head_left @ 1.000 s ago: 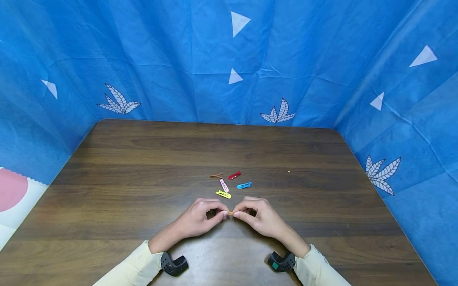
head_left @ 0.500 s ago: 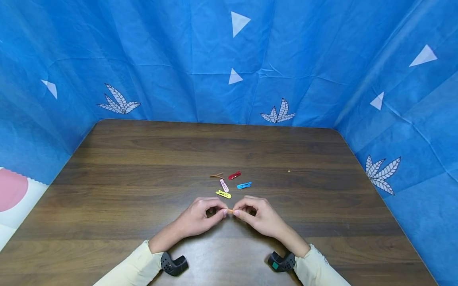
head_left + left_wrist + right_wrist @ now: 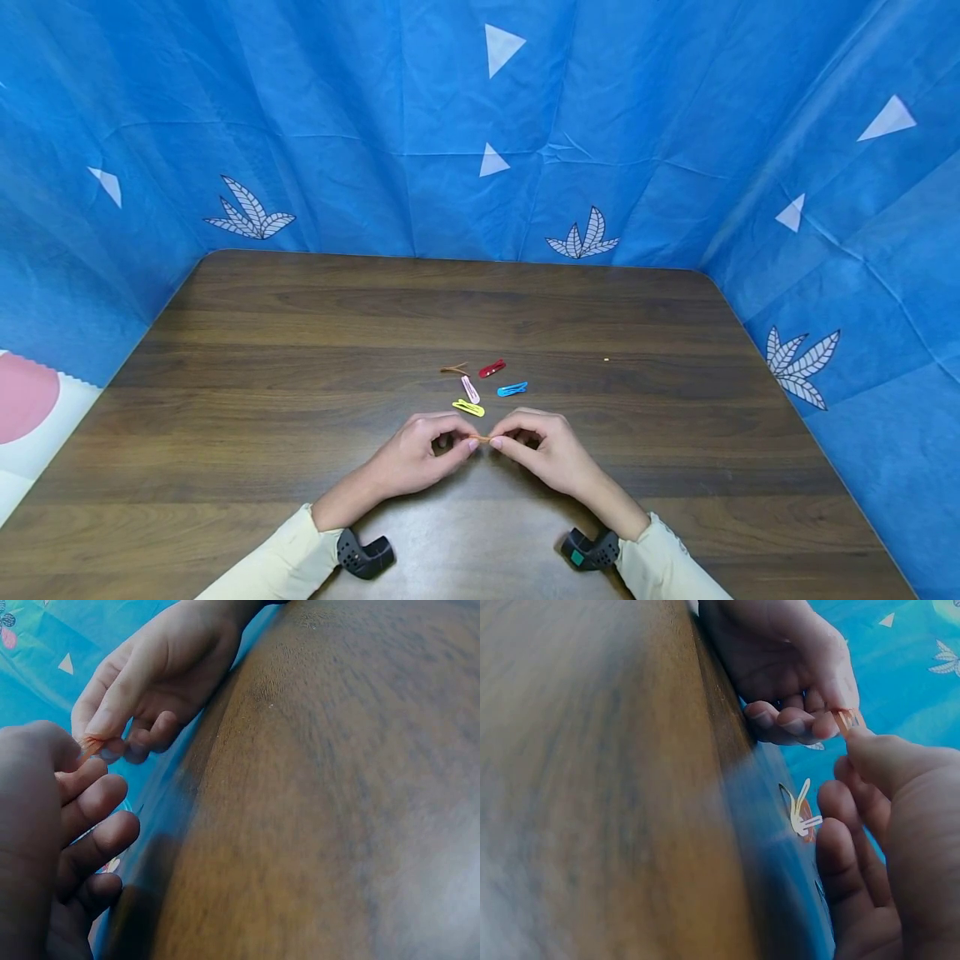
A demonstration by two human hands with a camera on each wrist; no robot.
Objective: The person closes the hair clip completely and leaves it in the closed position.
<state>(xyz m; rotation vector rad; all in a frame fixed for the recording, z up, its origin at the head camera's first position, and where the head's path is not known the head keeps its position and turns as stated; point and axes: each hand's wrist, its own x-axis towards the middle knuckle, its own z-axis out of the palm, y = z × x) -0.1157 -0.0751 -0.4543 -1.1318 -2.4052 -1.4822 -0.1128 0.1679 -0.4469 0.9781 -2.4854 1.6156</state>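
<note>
Over the bench (image 3: 262, 417), we pinch the orange clip (image 3: 847, 721) by opposite ends, left hand (image 3: 417, 455) and right hand (image 3: 557, 453) each using thumb and finger, presumably for steadiness; the yellow clip (image 3: 470, 408) lies just beyond.

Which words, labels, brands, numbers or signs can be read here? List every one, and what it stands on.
None: no text can be read in any view.
Blue curtain: leaf and triangle prints, no legible lettering.
Orange item, yellow clip, pink clip, blue clip, red clip: nothing legible.
Right sleeve: faint marks near the cuff, too small to read.
</note>
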